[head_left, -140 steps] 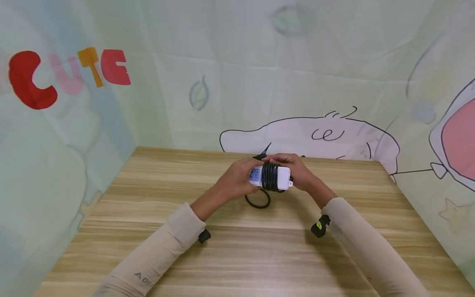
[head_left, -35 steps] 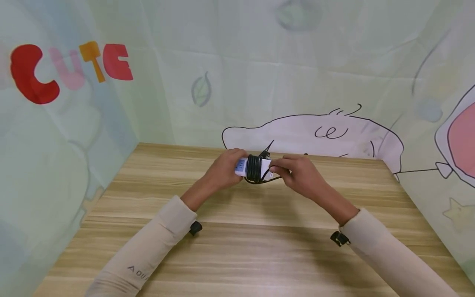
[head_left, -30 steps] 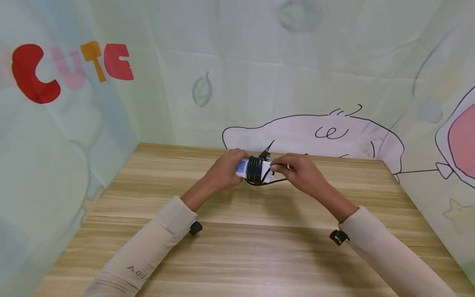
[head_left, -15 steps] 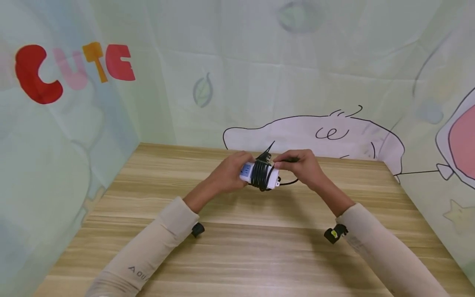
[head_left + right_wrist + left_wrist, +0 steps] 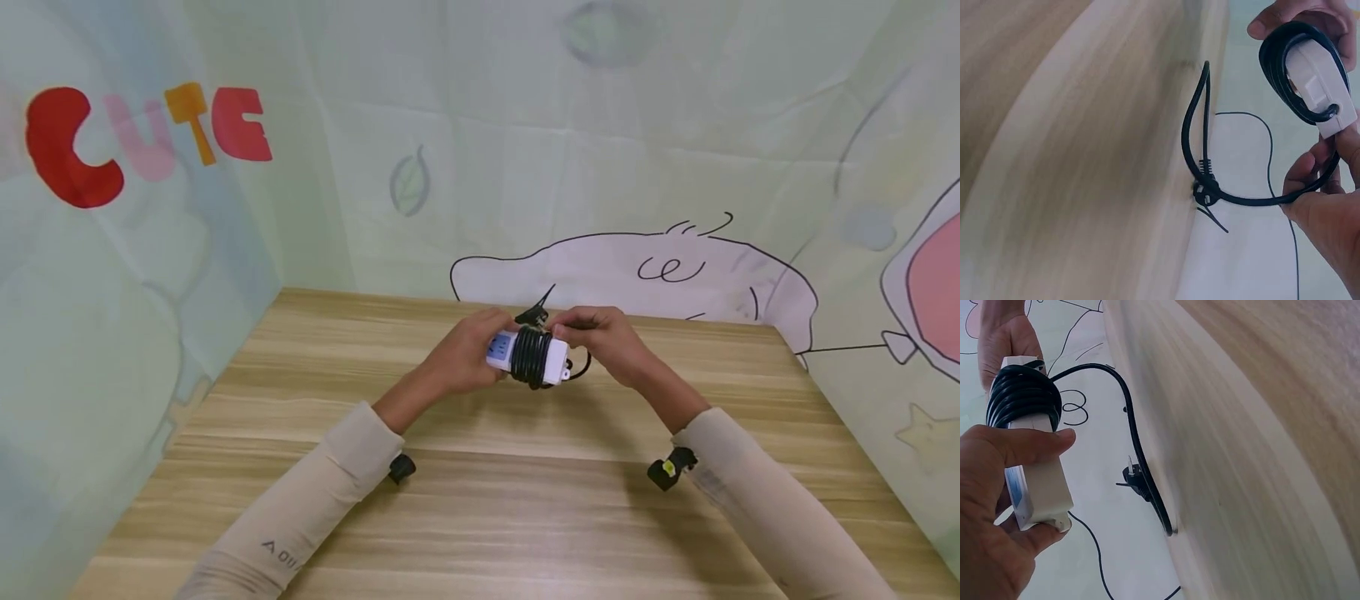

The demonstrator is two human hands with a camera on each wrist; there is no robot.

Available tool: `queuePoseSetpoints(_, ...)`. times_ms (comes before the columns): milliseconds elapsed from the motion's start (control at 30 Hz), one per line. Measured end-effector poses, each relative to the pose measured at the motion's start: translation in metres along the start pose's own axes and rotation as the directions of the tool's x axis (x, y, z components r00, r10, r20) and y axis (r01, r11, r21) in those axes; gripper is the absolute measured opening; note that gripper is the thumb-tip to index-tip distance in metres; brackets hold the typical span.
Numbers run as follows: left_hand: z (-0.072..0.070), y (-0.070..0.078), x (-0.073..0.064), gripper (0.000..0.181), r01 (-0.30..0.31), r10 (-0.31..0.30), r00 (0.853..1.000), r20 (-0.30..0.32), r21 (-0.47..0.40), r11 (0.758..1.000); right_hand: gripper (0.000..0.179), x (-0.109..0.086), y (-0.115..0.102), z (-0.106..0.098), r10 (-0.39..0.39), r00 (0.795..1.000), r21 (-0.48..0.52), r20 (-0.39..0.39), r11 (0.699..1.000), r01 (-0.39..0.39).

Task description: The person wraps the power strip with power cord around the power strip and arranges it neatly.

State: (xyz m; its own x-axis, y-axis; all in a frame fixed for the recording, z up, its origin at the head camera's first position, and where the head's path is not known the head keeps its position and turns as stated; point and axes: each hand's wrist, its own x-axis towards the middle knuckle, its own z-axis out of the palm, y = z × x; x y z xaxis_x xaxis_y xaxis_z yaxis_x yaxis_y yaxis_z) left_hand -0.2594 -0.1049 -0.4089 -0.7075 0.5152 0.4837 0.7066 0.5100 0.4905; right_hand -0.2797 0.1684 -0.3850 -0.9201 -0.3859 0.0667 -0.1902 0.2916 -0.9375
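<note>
In the head view my left hand (image 5: 471,350) grips the left end of a white power strip (image 5: 557,362) with blue sockets, held above the table. Its black cord (image 5: 529,357) is wound several times round the strip's middle. The left wrist view shows my thumb across the strip, just beside the coils. My right hand (image 5: 603,340) is at the strip's other end, fingers bent round the loose run of cord (image 5: 1254,201). From there the cord loops away to the plug (image 5: 1205,189), near the table's back edge; a thin tie sticks out beside the plug.
The wood-grain table (image 5: 480,517) spreads below both arms. Behind it hangs a printed cloth backdrop (image 5: 510,200) with cartoon drawings, and another printed panel (image 5: 112,275) stands at the left. A small black wrist camera (image 5: 670,468) sits under the right sleeve.
Since about a second ago the strip has shifted slightly right and tilted, with the left hand still gripping it. My right hand has come nearer the coil, and the cord loop beside the strip looks smaller.
</note>
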Motion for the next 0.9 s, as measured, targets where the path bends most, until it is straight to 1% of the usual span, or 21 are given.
queuePoseSetpoints(100, 0.001, 0.0, 0.0, 0.055, 0.024, -0.025, 1.0, -0.017, -0.033, 0.999, 0.026, 0.001, 0.002, 0.001, 0.028, 1.0, 0.039, 0.013, 0.999, -0.029)
queuePoseSetpoints(267, 0.002, 0.004, 0.001, 0.056, 0.098, -0.104, 0.993, -0.059, -0.101, 0.99, 0.034, 0.004, 0.004, 0.002, 0.049, 0.998, 0.139, 0.026, 0.989, -0.052)
queuePoseSetpoints(367, 0.004, 0.007, 0.004, 0.057, 0.151, -0.162, 0.984, -0.079, -0.137, 0.979, 0.036, 0.006, 0.007, 0.004, 0.05, 0.998, 0.216, 0.031, 0.975, -0.056)
queuePoseSetpoints(467, 0.005, 0.011, 0.008, 0.059, 0.211, -0.231, 0.969, -0.094, -0.179, 0.961, 0.042, 0.007, 0.011, 0.006, 0.068, 0.997, 0.267, 0.028, 0.961, -0.073)
queuePoseSetpoints(567, 0.006, 0.016, 0.012, 0.061, 0.264, -0.289, 0.952, -0.101, -0.209, 0.942, 0.051, 0.006, 0.016, 0.009, 0.063, 0.998, 0.247, 0.016, 0.967, -0.065)
queuePoseSetpoints(633, 0.007, 0.017, 0.014, 0.062, 0.287, -0.314, 0.943, -0.108, -0.208, 0.935, 0.053, 0.006, 0.017, 0.011, 0.06, 0.998, 0.216, -0.003, 0.975, -0.058)
queuePoseSetpoints(700, 0.009, 0.017, 0.015, 0.062, 0.312, -0.341, 0.933, -0.112, -0.215, 0.925, 0.052, 0.004, 0.017, 0.012, 0.044, 0.999, 0.172, -0.016, 0.984, -0.041)
queuePoseSetpoints(800, 0.011, 0.016, 0.015, 0.064, 0.353, -0.385, 0.915, -0.12, -0.226, 0.908, 0.046, 0.003, 0.017, 0.016, 0.041, 0.999, 0.134, -0.027, 0.99, -0.037)
queuePoseSetpoints(900, 0.013, 0.016, 0.016, 0.066, 0.397, -0.428, 0.897, -0.107, -0.227, 0.889, 0.037, 0.001, 0.017, 0.019, 0.051, 0.998, 0.123, -0.026, 0.991, -0.048)
